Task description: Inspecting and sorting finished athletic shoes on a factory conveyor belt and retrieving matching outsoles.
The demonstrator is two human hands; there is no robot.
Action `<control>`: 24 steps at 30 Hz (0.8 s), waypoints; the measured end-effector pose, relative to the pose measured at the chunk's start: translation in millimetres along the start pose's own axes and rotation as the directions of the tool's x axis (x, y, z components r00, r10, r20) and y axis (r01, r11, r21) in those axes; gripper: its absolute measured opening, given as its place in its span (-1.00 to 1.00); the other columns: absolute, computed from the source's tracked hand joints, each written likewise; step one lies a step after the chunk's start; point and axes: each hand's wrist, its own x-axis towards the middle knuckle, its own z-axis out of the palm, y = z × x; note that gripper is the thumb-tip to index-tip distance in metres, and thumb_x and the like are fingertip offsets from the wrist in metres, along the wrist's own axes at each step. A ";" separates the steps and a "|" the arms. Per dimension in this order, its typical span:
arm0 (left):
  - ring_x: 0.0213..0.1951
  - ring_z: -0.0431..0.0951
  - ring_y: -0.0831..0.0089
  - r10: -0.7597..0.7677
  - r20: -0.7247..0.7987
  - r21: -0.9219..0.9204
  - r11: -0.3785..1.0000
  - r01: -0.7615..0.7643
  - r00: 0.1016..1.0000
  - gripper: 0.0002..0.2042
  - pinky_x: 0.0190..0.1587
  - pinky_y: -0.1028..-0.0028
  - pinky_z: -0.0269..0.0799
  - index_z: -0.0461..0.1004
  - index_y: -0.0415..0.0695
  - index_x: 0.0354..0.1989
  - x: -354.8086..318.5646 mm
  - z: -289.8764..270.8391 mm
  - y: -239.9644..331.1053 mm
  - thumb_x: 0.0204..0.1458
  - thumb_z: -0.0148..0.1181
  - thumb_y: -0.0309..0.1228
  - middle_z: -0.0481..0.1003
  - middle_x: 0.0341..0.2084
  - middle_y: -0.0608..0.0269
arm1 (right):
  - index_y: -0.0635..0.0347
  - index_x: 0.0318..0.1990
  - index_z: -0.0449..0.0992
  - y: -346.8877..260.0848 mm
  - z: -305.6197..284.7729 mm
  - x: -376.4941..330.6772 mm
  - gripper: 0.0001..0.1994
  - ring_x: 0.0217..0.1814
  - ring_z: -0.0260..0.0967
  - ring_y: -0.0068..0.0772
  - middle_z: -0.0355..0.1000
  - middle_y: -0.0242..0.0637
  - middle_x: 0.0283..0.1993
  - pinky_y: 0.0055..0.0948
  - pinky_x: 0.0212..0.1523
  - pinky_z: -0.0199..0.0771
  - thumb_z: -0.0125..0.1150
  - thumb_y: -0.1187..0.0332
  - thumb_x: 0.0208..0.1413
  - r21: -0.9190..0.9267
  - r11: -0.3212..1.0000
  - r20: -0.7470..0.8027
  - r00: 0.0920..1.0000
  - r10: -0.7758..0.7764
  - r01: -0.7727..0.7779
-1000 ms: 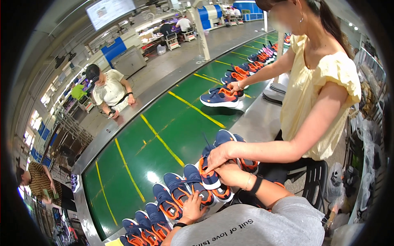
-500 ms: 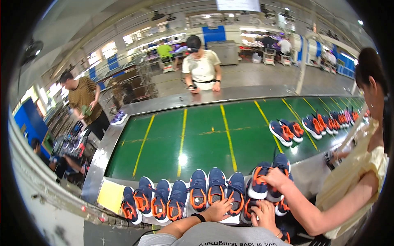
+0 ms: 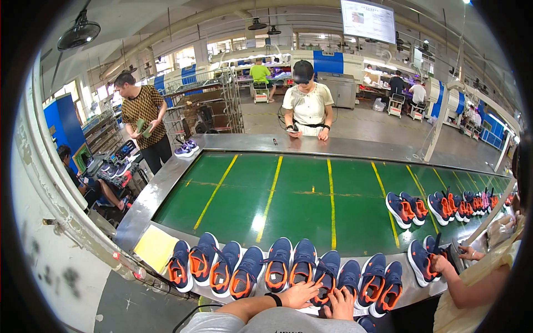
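Navy sneakers with orange linings and white soles stand side by side along the near metal ledge, toes facing away. My left hand (image 3: 300, 294) lies flat with fingers stretched over the heel openings of a middle sneaker (image 3: 303, 258) and the one to its right (image 3: 328, 263). Close beside it, my right hand (image 3: 340, 305) has its fingers apart at the heel of another sneaker (image 3: 348, 272), partly covering it. Two more sneakers (image 3: 372, 272) stand just right of that hand. Neither hand lifts a shoe.
Beyond the ledge runs a green conveyor belt (image 3: 300, 216) with yellow lines, carrying more sneakers (image 3: 401, 208) at the right. A co-worker's hand (image 3: 441, 265) touches a sneaker (image 3: 420, 261) there. Yellow sheets (image 3: 155, 247) lie at the left end. Another person (image 3: 308, 102) stands across the belt.
The view has tilted up and shifted. The co-worker's arm has withdrawn rightward from the shoes beside my right hand, leaving sneakers on the ledge. My hands have drawn closer together.
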 end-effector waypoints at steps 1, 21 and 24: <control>0.11 0.20 0.17 -0.001 0.000 0.004 1.000 0.001 1.000 -0.46 -0.03 0.31 0.24 0.26 -0.20 0.01 -0.6 0.3 0.4 -0.12 0.17 -0.16 0.07 0.20 0.03 | 0.14 -0.11 0.46 0.0 0.5 -0.3 -0.51 0.19 0.02 0.08 0.24 -0.16 0.07 -0.01 0.14 0.04 0.32 0.26 -0.34 -0.010 1.000 -0.001 1.000 0.010 -0.010; 0.09 0.22 0.22 -0.061 0.067 0.031 0.998 0.059 0.996 -0.44 -0.06 0.33 0.26 0.27 -0.20 0.02 -0.9 3.4 3.1 -0.13 0.18 -0.14 0.04 0.22 0.05 | -0.07 -0.24 0.56 14.9 36.0 -5.0 -0.56 0.11 0.13 0.03 0.35 -0.32 -0.08 -0.04 0.06 0.16 0.19 0.36 -0.48 -0.045 0.999 -0.167 0.986 -0.008 0.001; 0.11 0.22 0.20 -0.048 0.041 0.023 0.999 0.047 0.998 -0.43 -0.06 0.33 0.26 0.26 -0.20 0.03 -1.6 6.4 2.9 -0.14 0.19 -0.16 0.04 0.22 0.05 | -0.08 -0.26 0.57 11.6 31.3 -3.9 -0.57 0.10 0.14 0.03 0.35 -0.33 -0.08 -0.04 0.06 0.17 0.20 0.38 -0.49 -0.024 1.000 -0.163 0.987 0.012 -0.017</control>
